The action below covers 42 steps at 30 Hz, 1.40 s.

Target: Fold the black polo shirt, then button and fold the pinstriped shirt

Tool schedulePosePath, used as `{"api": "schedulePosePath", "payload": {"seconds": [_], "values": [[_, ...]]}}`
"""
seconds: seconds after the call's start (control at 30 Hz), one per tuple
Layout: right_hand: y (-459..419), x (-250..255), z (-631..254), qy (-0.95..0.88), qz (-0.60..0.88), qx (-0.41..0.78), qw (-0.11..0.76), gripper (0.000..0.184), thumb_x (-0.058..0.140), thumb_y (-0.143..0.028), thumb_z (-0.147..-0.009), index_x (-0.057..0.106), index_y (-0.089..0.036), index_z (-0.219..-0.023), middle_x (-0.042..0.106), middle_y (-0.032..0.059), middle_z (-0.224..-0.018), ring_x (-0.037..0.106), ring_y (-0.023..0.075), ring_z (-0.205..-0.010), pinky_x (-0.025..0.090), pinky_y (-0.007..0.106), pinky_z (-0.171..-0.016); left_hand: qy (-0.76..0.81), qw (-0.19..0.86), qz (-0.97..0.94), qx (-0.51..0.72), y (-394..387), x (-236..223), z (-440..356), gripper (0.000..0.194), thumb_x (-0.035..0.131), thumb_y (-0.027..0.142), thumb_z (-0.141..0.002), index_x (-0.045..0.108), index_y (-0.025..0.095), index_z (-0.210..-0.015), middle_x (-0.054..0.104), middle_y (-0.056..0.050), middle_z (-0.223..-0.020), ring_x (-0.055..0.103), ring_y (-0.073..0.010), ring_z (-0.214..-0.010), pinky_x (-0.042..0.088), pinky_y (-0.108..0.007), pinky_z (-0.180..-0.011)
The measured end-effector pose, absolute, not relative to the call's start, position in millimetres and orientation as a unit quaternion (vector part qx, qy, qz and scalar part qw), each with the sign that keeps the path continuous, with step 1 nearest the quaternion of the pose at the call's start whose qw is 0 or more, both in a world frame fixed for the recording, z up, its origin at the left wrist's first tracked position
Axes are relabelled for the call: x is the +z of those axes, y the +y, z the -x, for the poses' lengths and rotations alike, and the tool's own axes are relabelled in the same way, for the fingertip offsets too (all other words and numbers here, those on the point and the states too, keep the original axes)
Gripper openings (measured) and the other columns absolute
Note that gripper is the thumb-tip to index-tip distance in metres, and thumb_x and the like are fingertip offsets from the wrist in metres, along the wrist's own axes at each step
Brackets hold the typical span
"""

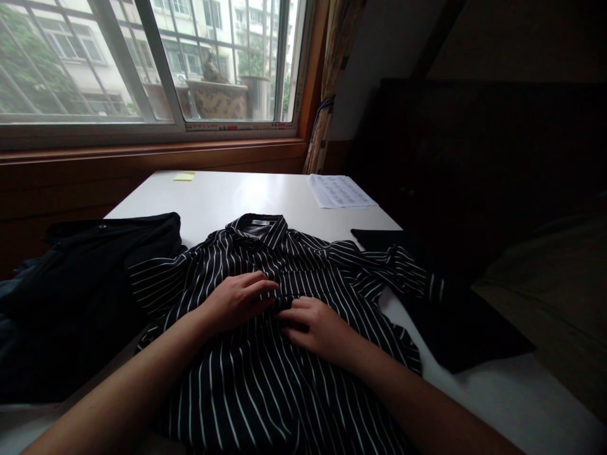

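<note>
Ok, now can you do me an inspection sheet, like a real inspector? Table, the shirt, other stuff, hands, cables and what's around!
Surface: white table, shiny near the window.
Job's things: striped shirt, lying front up, collar at the far end.
Clutter: dark clothes on the left; a black thing on the right, too dark to name; printed paper and a yellow note farther back.
Hands: left hand and right hand both touch the shirt's middle; grip unclear.
Cables: nothing seen.
Surroundings: barred window, curtain beside it; right side very dark.
</note>
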State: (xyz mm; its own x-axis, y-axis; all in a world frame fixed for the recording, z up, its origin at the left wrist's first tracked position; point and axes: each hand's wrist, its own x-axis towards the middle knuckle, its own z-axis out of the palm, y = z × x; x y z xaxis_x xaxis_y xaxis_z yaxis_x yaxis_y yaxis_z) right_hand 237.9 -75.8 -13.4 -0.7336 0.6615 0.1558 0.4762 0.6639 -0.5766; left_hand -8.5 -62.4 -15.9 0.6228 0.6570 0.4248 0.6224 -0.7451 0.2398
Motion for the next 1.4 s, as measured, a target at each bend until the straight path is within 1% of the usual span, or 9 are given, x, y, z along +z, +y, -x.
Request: {"api": "schedulePosePath", "payload": {"seconds": [0.17,0.37,0.6,0.67,0.73,0.9,1.03,1.17,1.4], "values": [[-75.9,-12.9,-238.6,-0.899,0.305,0.257,0.181,0.025,0.068,-0.019,-0.088,0.073,-0.023,-0.112,0.068,0.0026,-0.091,0.061,0.0183,-0.090,0.048,0.032,-0.085,0.353,0.041,-0.905,0.231,-61.5,-16.9,8.2,0.022,0.052,0.034,-0.100,0.063,0.022,-0.116,0.065,-0.005,-0.102,0.063,-0.0156,-0.086,0.052,-0.027,-0.071],[-76.3,-11.1,-239.4,-0.910,0.280,0.243,0.186,0.020,0.065,-0.020,-0.090,0.075,-0.021,-0.108,0.069,0.0029,-0.088,0.061,0.0167,-0.084,0.048,0.030,-0.082,0.363,0.039,-0.908,0.205,-59.2,-20.5,8.1,0.010,0.057,0.024,-0.096,0.064,0.022,-0.104,0.063,-0.003,-0.100,0.061,-0.0165,-0.087,0.051,-0.027,-0.073],[-77.0,-10.3,-241.2,-0.913,0.264,0.249,0.186,0.016,0.063,-0.026,-0.094,0.076,-0.021,-0.102,0.070,0.0029,-0.088,0.063,0.0170,-0.085,0.047,0.032,-0.085,0.367,0.034,-0.908,0.200,-60.0,-18.4,6.3,0.009,0.056,0.020,-0.096,0.065,0.020,-0.099,0.063,-0.003,-0.098,0.059,-0.0155,-0.083,0.051,-0.026,-0.070],[-76.9,-10.5,-241.5,-0.912,0.261,0.256,0.187,0.015,0.063,-0.026,-0.094,0.076,-0.021,-0.099,0.070,0.0027,-0.087,0.063,0.0168,-0.084,0.047,0.031,-0.085,0.369,0.035,-0.907,0.200,-59.9,-18.8,6.3,0.011,0.055,0.020,-0.097,0.065,0.020,-0.101,0.063,-0.003,-0.099,0.059,-0.0156,-0.083,0.051,-0.026,-0.070],[-76.5,-11.0,-241.6,-0.910,0.259,0.264,0.188,0.013,0.064,-0.027,-0.093,0.076,-0.020,-0.095,0.070,0.0023,-0.086,0.063,0.0163,-0.083,0.047,0.031,-0.084,0.368,0.038,-0.907,0.201,-59.3,-19.3,6.4,0.016,0.054,0.020,-0.097,0.066,0.022,-0.108,0.063,-0.004,-0.101,0.059,-0.0165,-0.087,0.052,-0.028,-0.073],[-75.6,-12.7,-241.1,-0.910,0.251,0.274,0.185,0.009,0.070,-0.028,-0.090,0.076,-0.021,-0.092,0.069,0.0007,-0.083,0.063,0.0155,-0.081,0.046,0.030,-0.083,0.383,0.015,-0.904,0.191,-57.9,-18.1,5.8,0.028,0.053,0.024,-0.098,0.063,0.027,-0.124,0.063,-0.005,-0.114,0.056,-0.0211,-0.101,0.050,-0.041,-0.093],[-75.4,-11.7,-240.3,-0.911,0.243,0.280,0.180,0.008,0.074,-0.027,-0.087,0.075,-0.020,-0.091,0.068,-0.0003,-0.082,0.062,0.0146,-0.080,0.045,0.029,-0.082,0.434,-0.008,-0.885,0.172,-57.4,-18.4,6.6,0.034,0.054,0.032,-0.098,0.059,0.031,-0.132,0.060,-0.005,-0.128,0.052,-0.0260,-0.116,0.046,-0.048,-0.101],[-75.9,-9.9,-240.5,-0.911,0.238,0.289,0.175,0.009,0.076,-0.026,-0.085,0.074,-0.020,-0.091,0.067,-0.0006,-0.081,0.061,0.0140,-0.079,0.044,0.029,-0.080,0.452,-0.015,-0.878,0.156,-56.1,-21.6,8.7,0.039,0.054,0.034,-0.099,0.054,0.032,-0.138,0.057,-0.004,-0.134,0.049,-0.0271,-0.123,0.042,-0.049,-0.105],[-75.5,-8.3,-241.6,-0.903,0.240,0.309,0.175,0.009,0.076,-0.027,-0.084,0.075,-0.020,-0.091,0.067,-0.0004,-0.082,0.060,0.0138,-0.078,0.043,0.028,-0.080,0.456,-0.013,-0.877,0.148,-55.0,-23.8,8.8,0.041,0.051,0.036,-0.099,0.053,0.032,-0.140,0.056,-0.004,-0.136,0.048,-0.0265,-0.127,0.041,-0.048,-0.108]]}}
